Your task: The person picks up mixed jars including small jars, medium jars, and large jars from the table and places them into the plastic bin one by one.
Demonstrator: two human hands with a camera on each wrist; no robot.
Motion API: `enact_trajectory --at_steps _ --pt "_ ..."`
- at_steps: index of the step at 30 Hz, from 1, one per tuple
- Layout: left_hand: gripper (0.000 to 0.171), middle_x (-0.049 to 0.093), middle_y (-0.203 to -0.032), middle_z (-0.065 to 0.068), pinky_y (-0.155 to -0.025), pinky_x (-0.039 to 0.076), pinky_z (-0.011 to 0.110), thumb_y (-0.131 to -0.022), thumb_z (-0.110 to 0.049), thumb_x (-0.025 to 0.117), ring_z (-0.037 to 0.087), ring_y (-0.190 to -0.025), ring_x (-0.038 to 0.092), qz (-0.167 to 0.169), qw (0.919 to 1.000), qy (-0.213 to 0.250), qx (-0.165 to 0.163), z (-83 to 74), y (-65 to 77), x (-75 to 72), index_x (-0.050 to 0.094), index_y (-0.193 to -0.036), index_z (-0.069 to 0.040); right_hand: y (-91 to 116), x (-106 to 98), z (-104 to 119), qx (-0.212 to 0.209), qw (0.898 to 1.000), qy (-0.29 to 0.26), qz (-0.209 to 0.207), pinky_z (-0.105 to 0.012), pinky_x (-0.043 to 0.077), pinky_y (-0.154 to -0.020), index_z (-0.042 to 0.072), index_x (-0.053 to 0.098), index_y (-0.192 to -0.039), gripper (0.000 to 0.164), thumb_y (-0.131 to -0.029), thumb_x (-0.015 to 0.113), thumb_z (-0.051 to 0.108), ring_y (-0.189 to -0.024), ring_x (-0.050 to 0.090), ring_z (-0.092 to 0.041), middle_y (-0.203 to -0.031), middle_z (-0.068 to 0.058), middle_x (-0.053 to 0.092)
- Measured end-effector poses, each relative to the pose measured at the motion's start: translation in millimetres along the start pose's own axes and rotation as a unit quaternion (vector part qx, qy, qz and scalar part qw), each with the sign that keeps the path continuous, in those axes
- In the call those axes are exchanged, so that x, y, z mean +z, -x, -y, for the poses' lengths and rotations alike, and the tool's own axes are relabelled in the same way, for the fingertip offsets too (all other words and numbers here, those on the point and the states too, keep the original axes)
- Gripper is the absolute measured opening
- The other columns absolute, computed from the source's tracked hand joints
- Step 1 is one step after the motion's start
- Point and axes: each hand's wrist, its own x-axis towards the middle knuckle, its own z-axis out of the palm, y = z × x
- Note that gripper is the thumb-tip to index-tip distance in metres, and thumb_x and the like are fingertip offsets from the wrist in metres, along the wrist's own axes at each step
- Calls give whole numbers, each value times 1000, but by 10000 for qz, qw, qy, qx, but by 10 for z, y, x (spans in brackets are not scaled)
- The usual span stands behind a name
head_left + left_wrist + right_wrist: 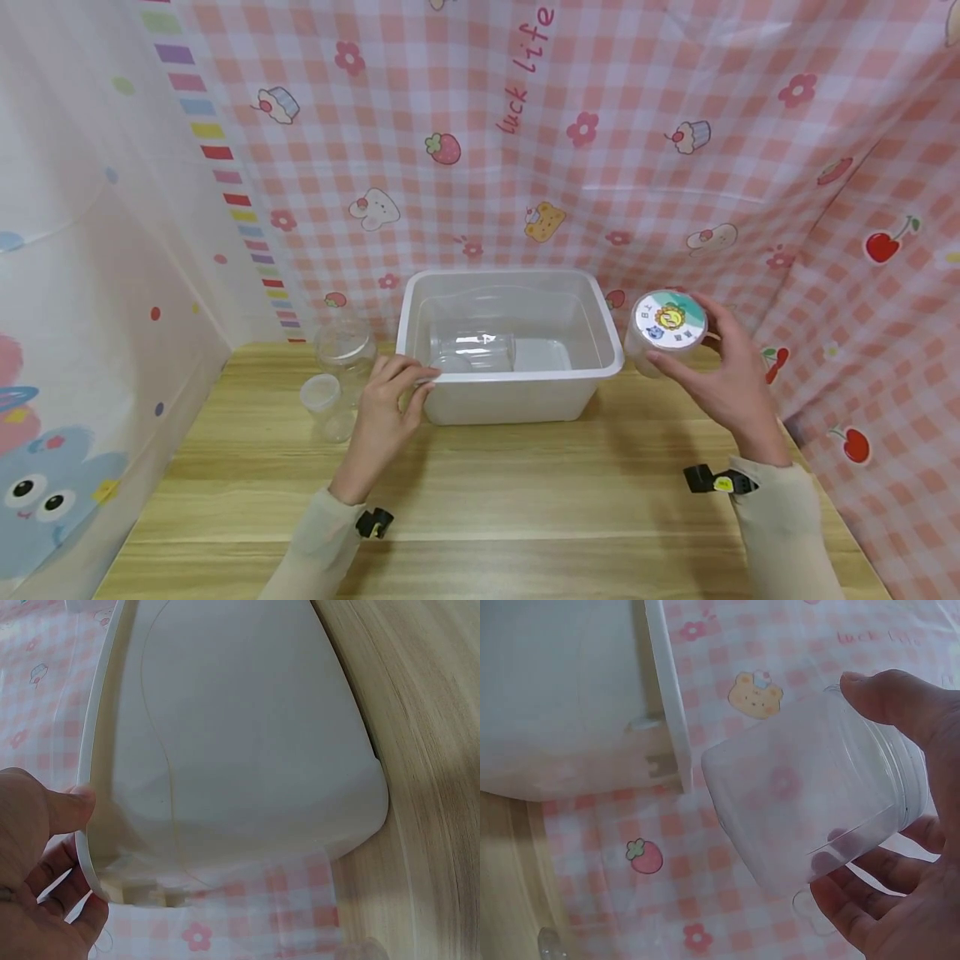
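Centrally in the head view, a bin (517,404) on the desk (540,508) contains a clear jar (483,346) on its side; the left hand (386,408) grips the rim (525,377), the right hand (720,383) a lidded jar (663,329) beside the bin. Left wrist: thumb (71,810) and fingers (91,916) pinch the rim. Right wrist: fingers (889,866) curl round the lidded jar.

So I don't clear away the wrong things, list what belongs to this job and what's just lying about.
Likely in the job:
jar with printed lid, in the right hand
box, rim held by the left hand
clear jar inside the box

Apparently lying about, touched by neither hand:
small jar
larger jar beside it
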Motion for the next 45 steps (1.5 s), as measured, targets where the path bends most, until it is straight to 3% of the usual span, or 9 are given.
enact_trajectory --at_steps 3,8,13,22,29,35,45 --pt "21 69 -98 6 -86 52 37 -85 3 79 24 -98 59 -8 10000 30 -7 1 -3 1 78 -101 -9 -51 18 76 -94 9997 209 99 -12 40 -97 25 40 -157 93 -79 90 28 -121 54 -11 -142 -5 58" --pt "21 69 -98 6 -85 52 37 -84 3 80 25 -97 60 -35 10000 48 31 8 -6 4 78 -101 -9 -157 66 209 -323 9985 291 342 -40 44 -102 22 39 -157 95 -78 91 28 -125 56 -31 -142 -12 58" --pt "20 70 -98 5 -84 52 37 -85 3 79 23 -96 59 -23 10000 60 63 12 3 7 78 -101 -8 -227 126 305 -589 9964 343 510 -55 46 -101 21 42 -155 94 -76 92 26 -123 57 -35 -138 -12 60" --pt "21 69 -97 5 -84 52 36 -85 3 79 22 -96 59 -60 9999 75 66 27 11 15 78 -101 -9 -325 245 405 -1314 9847 868 749 -55 46 -101 14 43 -155 96 -74 94 26 -119 55 -31 -139 -13 59" --pt "21 69 -98 5 -85 52 37 -84 4 79 23 -97 59 -70 9999 82 90 24 14 16 78 -102 -8 -349 349 441 -1322 9793 1061 1110 -63 37 -114 17 40 -157 99 -74 94 28 -139 46 -36 -151 -14 52" --pt "21 70 -98 5 -85 52 38 -84 4 79 24 -97 60 -57 9999 63 91 20 12 18 78 -102 -9 -338 404 443 -1336 9761 976 1409 -66 35 -114 16 40 -156 97 -75 93 28 -139 44 -39 -151 -16 50" --pt "21 69 -98 6 -85 51 34 -85 3 79 24 -96 59 -66 9999 107 61 23 9 15 78 -102 -9 -330 408 335 -1569 9765 872 1194 -66 36 -112 14 45 -153 92 -76 92 29 -139 44 -39 -149 -16 53"
